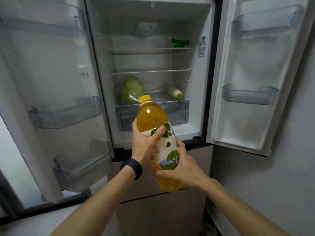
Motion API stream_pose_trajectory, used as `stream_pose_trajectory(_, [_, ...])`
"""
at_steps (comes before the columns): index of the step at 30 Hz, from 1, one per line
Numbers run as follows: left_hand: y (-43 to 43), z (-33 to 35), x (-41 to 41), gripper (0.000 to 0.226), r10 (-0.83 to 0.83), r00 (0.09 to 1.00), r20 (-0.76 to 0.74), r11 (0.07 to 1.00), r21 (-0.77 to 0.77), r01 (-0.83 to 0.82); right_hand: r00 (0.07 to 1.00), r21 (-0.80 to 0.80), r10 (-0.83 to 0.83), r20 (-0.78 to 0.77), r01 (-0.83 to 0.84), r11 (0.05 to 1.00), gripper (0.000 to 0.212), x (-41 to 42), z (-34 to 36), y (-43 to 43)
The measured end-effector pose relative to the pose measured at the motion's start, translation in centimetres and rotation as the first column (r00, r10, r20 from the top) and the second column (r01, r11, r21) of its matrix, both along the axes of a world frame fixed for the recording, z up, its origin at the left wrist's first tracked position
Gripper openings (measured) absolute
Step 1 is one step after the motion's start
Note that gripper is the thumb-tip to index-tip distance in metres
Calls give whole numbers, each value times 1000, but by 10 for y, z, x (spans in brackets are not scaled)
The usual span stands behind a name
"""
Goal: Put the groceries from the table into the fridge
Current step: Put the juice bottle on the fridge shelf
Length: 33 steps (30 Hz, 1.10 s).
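The fridge [153, 17] stands with both doors swung wide. Just outside it, in front of its clear drawer [177, 113], the bottle [150, 116] of yellow liquid tilts with its cap toward the fridge interior. The left grip [144, 142] curls round the bottle's upper body and the right grip [180, 167] wraps its lower part. Inside the fridge, a cabbage [133, 87] and a white radish [174, 92] lie on the shelf above the drawer.

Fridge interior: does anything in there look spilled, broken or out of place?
Nothing stands out. The cabbage and white radish lie loose on the lowest shelf, no spills. The yellow-capped bottle is tilted, but capped, held by the left hand and right hand.
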<state>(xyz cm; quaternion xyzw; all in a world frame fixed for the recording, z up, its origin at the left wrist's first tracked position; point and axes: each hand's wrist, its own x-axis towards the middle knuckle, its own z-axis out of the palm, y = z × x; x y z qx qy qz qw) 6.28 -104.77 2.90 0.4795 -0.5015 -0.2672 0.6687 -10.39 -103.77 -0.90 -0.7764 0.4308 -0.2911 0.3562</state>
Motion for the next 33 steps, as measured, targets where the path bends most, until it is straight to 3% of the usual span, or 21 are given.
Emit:
stream_pose_trajectory(3, [-48,9,-11,104,53,991,122,998,19,-56,993,71,120,-18,-118,990,115,-28,17,-61])
stream_pose_trajectory(6, [-89,27,-20,108,127,926,356,992,-23,-128,990,60,143,-2,-142,988,88,-60,58,-119])
stream_pose_trajectory(10, [-134,53,-33,105,199,784,588,980,-132,-150,967,72,20,253,-40,997,80,-82,145,-166])
stream_pose_trajectory(13, [-162,75,-44,112,246,582,775,969,-197,-147,977,-34,36,209,-29,999,76,-88,204,-189])
stream_pose_trajectory(15, [-182,93,-49,116,303,383,873,953,-274,-129,993,17,-7,118,5,1000,77,-90,229,-205])
stream_pose_trajectory(17, [-200,114,-53,114,407,229,884,913,-399,-84,998,108,-33,61,26,994,74,-93,243,-215])
stream_pose_trajectory(20, [-229,148,-51,110,519,119,847,849,-526,43,989,93,-38,145,24,995,46,-101,251,-227])
stream_pose_trajectory(22, [-251,169,-46,108,592,74,802,790,-596,142,977,-32,-67,201,75,997,37,-103,254,-236])
stream_pose_trajectory(27, [-303,206,-36,106,713,90,695,629,-692,354,936,-287,-195,294,281,916,62,-95,247,-249])
stream_pose_trajectory(33, [-351,213,-40,107,710,141,690,577,-685,446,912,-391,-281,299,386,835,56,-88,249,-254])
